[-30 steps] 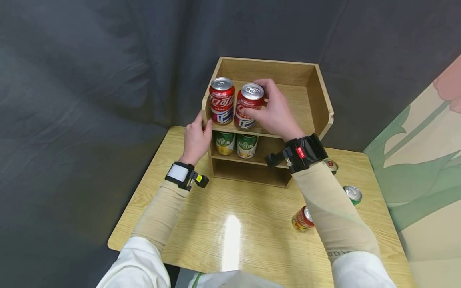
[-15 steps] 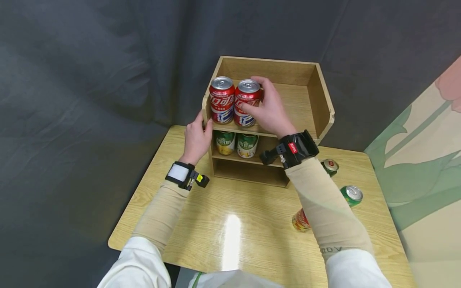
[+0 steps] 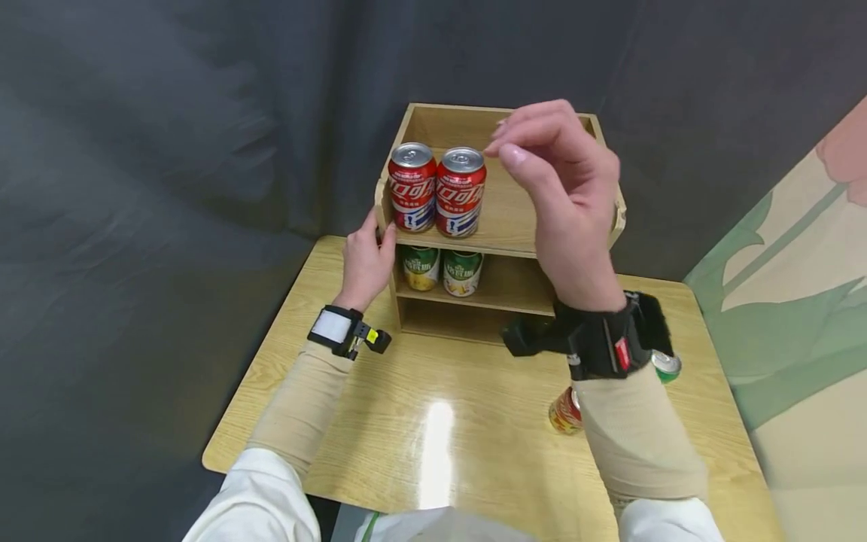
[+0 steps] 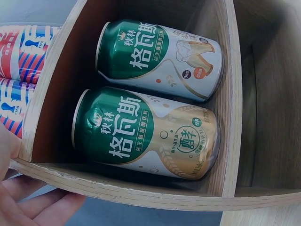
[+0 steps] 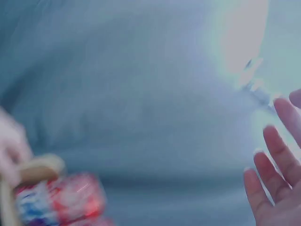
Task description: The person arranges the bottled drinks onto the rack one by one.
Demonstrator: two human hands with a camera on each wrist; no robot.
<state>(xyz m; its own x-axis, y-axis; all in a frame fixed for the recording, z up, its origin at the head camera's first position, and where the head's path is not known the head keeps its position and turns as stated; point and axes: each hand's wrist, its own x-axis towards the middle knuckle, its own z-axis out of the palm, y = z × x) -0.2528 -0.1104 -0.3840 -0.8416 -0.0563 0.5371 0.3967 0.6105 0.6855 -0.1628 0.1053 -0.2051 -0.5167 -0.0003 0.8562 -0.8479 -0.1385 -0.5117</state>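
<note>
the left hand (image 3: pixel 368 263) grips the side of a pale wooden three-tier shelf (image 3: pixel 511 222); the empty right hand (image 3: pixel 577 197), fingers loosely curved, hangs apart from two upright red metal cans (image 3: pixel 461 194) on the top tier. shelf-stocking seems in hand; the next move likely calls for reaching to the red-and-yellow metal can (image 3: pixel 565 412) on the tabletop (image 3: pixel 352 421).

We take this for a recording booth: dark fabric drape (image 3: pixel 515 53) at twelve o'clock, floral-patterned wall (image 3: pixel 799 263) at three, wrist-worn camera (image 3: pixel 378 341) at seven.
</note>
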